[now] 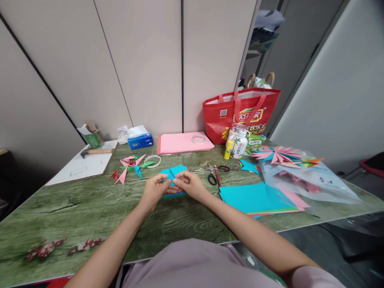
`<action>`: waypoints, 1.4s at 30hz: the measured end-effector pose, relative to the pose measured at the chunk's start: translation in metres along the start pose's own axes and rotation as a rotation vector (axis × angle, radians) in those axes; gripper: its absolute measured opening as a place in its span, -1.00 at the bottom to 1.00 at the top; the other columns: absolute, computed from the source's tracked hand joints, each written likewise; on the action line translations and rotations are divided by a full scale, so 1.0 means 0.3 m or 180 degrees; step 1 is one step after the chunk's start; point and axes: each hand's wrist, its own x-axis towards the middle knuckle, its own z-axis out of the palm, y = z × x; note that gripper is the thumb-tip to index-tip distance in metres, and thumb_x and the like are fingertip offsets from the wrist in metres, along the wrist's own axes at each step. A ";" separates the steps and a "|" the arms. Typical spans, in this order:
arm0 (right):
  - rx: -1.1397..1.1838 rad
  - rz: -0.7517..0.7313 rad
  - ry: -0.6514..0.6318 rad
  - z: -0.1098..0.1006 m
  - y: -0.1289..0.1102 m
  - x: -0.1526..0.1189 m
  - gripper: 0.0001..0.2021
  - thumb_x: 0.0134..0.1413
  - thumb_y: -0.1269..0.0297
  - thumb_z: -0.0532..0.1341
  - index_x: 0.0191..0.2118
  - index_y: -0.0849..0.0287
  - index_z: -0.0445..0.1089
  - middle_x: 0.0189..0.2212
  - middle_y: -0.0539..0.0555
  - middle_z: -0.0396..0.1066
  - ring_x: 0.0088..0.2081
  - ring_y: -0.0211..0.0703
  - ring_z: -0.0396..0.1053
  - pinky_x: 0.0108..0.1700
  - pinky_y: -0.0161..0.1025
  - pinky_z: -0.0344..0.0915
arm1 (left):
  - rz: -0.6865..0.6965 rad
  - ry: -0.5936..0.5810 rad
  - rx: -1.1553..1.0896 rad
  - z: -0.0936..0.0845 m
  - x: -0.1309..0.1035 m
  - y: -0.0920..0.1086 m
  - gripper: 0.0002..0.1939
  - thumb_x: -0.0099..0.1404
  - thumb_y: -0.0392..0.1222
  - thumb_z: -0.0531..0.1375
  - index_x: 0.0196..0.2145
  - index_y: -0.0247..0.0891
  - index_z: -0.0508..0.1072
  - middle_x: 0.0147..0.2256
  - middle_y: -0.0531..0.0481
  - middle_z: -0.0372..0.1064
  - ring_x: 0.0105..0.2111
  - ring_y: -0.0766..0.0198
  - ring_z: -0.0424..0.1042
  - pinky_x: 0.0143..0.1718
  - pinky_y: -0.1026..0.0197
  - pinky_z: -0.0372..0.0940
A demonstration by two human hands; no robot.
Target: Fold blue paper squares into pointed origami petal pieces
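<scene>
A small blue piece of folded paper is pinched between both hands near the middle of the table. My left hand is closed on its left side, thumb and fingers together. My right hand grips its right side the same way. Beneath the hands lies a stack of coloured paper with blue and red edges showing; the hands partly cover it. Folded paper pieces in pink, red, green and blue lie to the left, beside a roll of tape.
Scissors and a red pencil lie right of my hands, near blue paper sheets. Behind stand pink sheets, a glue stick, a white bottle and a red bag. A hammer rests far left.
</scene>
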 end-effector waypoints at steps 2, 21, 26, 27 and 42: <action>-0.0013 -0.0098 0.0140 0.003 -0.006 -0.004 -0.71 -0.30 0.10 0.27 -0.48 0.20 0.27 -0.59 -0.07 0.29 -0.56 -0.31 0.27 -0.52 -0.34 0.28 | -0.0010 -0.0021 -0.0018 0.004 -0.002 -0.010 -0.70 -0.10 -0.12 0.29 -0.46 -0.29 0.28 -0.61 0.11 0.41 -0.55 0.15 0.48 -0.44 0.13 0.39; 0.0791 0.0325 0.0130 -0.007 -0.021 -0.002 -0.71 -0.39 0.17 0.32 -0.52 0.20 0.26 -0.64 -0.13 0.28 -0.61 -0.39 0.25 -0.47 -0.36 0.29 | -0.0727 -0.0192 -0.0295 -0.009 -0.001 0.007 -0.69 0.10 0.03 0.12 -0.42 -0.30 0.26 -0.62 0.04 0.37 -0.71 0.28 0.39 -0.79 0.36 0.19; 0.0800 0.0285 0.0034 -0.006 -0.013 -0.001 -0.74 -0.37 0.21 0.32 -0.53 0.21 0.26 -0.67 -0.14 0.27 -0.63 -0.39 0.24 -0.48 -0.36 0.28 | -0.0904 -0.0426 -0.0386 -0.012 -0.001 0.011 -0.71 0.04 -0.03 0.20 -0.54 -0.35 0.29 -0.61 0.02 0.38 -0.76 0.46 0.28 -0.83 0.48 0.06; 0.0792 0.0281 0.0057 -0.006 -0.012 -0.002 -0.74 -0.38 0.22 0.32 -0.53 0.21 0.25 -0.69 -0.15 0.25 -0.63 -0.39 0.23 -0.48 -0.36 0.28 | -0.0909 -0.0443 -0.0373 -0.013 -0.001 0.010 -0.70 0.04 -0.03 0.21 -0.56 -0.36 0.30 -0.63 0.02 0.36 -0.77 0.49 0.25 -0.83 0.49 0.04; 0.0794 0.0313 0.0361 0.004 -0.024 -0.007 -0.73 -0.41 0.23 0.30 -0.59 0.22 0.20 -0.71 -0.16 0.22 -0.67 -0.43 0.15 -0.52 -0.39 0.23 | -0.0922 -0.0325 -0.0611 -0.005 0.000 -0.004 -0.76 0.08 -0.12 0.20 -0.56 -0.37 0.35 -0.63 0.01 0.40 -0.73 0.47 0.31 -0.75 0.47 0.18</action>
